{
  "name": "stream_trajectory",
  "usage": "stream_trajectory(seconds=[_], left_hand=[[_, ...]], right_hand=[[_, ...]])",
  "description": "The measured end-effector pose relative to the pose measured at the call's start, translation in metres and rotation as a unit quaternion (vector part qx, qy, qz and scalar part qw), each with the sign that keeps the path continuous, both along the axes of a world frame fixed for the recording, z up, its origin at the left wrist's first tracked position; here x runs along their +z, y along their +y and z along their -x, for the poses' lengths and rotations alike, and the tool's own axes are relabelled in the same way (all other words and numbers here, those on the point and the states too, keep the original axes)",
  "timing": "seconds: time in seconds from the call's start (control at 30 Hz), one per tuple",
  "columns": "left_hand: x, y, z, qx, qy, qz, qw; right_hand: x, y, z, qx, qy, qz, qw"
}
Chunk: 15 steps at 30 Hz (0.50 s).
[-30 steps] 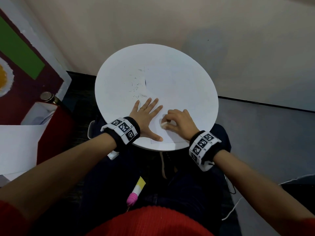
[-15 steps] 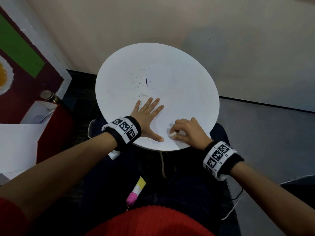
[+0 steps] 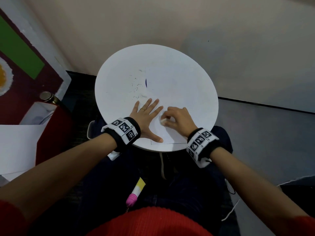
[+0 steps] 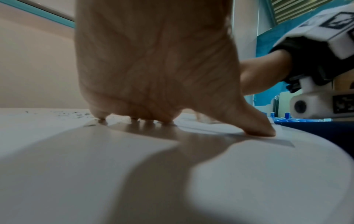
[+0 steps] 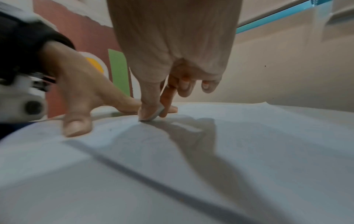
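A white sheet of paper (image 3: 171, 134) lies on the near part of a round white table (image 3: 180, 77). My left hand (image 3: 147, 114) lies flat on the sheet with fingers spread, thumb (image 4: 256, 126) pressing near the paper's front edge. My right hand (image 3: 177, 117) pinches a small white eraser (image 3: 163, 121) between thumb and fingers, close beside the left index finger. In the right wrist view the eraser (image 5: 155, 114) touches the paper (image 5: 249, 136) with its lower edge. Eraser crumbs (image 3: 136, 86) and a short dark blue mark (image 3: 146, 82) lie farther back on the table.
A tube with a pink cap (image 3: 135, 191) rests on my lap. At the left stand a red box (image 3: 51, 138), white sheets (image 3: 17, 147) and a metal-capped bottle (image 3: 45, 95). A beige wall closes the far side. A white cable (image 3: 230, 213) trails at right.
My right hand with the eraser slid toward the table's near right edge, then came back up and left, close to the left index finger. The left hand stayed flat in place.
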<state>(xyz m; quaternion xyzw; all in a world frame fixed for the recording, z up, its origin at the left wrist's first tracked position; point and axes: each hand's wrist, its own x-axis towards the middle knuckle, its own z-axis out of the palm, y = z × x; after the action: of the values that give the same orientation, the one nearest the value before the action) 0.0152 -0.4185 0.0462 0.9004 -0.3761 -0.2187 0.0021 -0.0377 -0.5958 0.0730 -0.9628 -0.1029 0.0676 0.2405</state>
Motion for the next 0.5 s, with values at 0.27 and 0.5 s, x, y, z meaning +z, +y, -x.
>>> stream_trajectory(seconds=[0.27, 0.5], left_hand=[[0.001, 0.0, -0.001, -0.006, 0.006, -0.005, 1.0], [0.001, 0.0, -0.002, -0.001, 0.005, -0.013, 1.0]], right_hand=[[0.001, -0.005, 0.017, 0.027, 0.011, 0.025, 0.999], [-0.004, -0.004, 0.025, 0.012, 0.015, 0.002, 1.0]])
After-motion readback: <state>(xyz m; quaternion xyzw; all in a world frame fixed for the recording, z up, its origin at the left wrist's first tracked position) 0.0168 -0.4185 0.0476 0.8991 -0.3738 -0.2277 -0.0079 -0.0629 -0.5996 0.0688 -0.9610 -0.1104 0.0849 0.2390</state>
